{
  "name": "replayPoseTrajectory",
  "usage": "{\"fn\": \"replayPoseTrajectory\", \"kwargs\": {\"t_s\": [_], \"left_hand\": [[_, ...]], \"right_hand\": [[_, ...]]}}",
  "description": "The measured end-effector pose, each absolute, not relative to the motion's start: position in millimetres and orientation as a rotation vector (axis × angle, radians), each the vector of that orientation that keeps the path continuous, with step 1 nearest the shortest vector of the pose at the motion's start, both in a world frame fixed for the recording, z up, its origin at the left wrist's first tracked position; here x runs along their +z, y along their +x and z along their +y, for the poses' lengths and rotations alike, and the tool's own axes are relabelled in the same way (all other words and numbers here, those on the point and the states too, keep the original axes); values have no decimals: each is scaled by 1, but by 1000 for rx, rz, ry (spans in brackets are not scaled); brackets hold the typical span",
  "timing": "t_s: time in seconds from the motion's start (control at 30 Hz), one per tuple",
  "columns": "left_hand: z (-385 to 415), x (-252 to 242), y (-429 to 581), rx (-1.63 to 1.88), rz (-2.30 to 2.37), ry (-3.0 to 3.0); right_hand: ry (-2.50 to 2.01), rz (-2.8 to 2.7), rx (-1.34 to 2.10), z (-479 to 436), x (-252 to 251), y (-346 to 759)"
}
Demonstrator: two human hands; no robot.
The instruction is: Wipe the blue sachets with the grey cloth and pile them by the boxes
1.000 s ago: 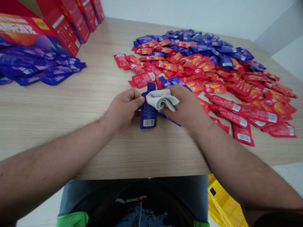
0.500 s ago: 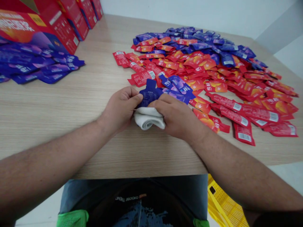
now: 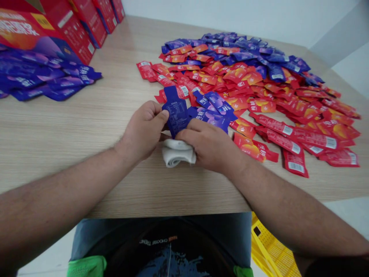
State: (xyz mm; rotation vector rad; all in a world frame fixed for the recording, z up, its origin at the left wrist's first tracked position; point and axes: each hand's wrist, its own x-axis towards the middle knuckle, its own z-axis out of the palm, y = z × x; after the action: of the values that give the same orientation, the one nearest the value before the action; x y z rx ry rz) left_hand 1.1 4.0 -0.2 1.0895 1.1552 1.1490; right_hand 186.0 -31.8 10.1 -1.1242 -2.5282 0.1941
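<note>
My left hand [image 3: 142, 130] pinches the left edge of a blue sachet [image 3: 175, 111] that stands tilted above the wooden table [image 3: 86, 127]. My right hand [image 3: 211, 146] is closed on a folded white cloth [image 3: 177, 153] that rests on the table under the sachet, its fingertips touching the sachet's lower edge. More blue sachets [image 3: 215, 105] lie just behind my right hand.
A wide heap of red and blue sachets [image 3: 259, 77] covers the right and far side of the table. A pile of blue sachets [image 3: 43, 79] lies at the left beside red boxes [image 3: 72, 23]. A yellow crate [image 3: 268, 250] sits below the table's front edge.
The cloth in my right hand slid from the sachet's top down to below it. The sachet has been lifted and tilted up by my left hand.
</note>
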Motion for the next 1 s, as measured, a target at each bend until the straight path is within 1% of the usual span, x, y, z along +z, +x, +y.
{"fn": "replayPoseTrajectory", "kwargs": {"t_s": [0.17,0.3,0.43,0.6,0.73,0.87,1.0], "left_hand": [[4,2,1,1177,1165,1101],[5,5,1,1136,1196,1095],[6,10,0,1152,1180,1045],[7,14,-1,1140,1194,1029],[8,14,-2,1178,1123,1009],[10,10,-4,1193,1132,1077],[12,12,-5,1191,1169,1137]], "right_hand": [[-1180,-2354,158,-29,10,189],[-1088,-2538,255,-28,8,189],[-1167,-2388,193,-27,8,190],[-1138,-2511,254,-27,8,190],[-1219,-2365,209,-26,8,190],[-1115,-2506,293,-25,10,191],[-1174,-2240,180,-22,12,196]]}}
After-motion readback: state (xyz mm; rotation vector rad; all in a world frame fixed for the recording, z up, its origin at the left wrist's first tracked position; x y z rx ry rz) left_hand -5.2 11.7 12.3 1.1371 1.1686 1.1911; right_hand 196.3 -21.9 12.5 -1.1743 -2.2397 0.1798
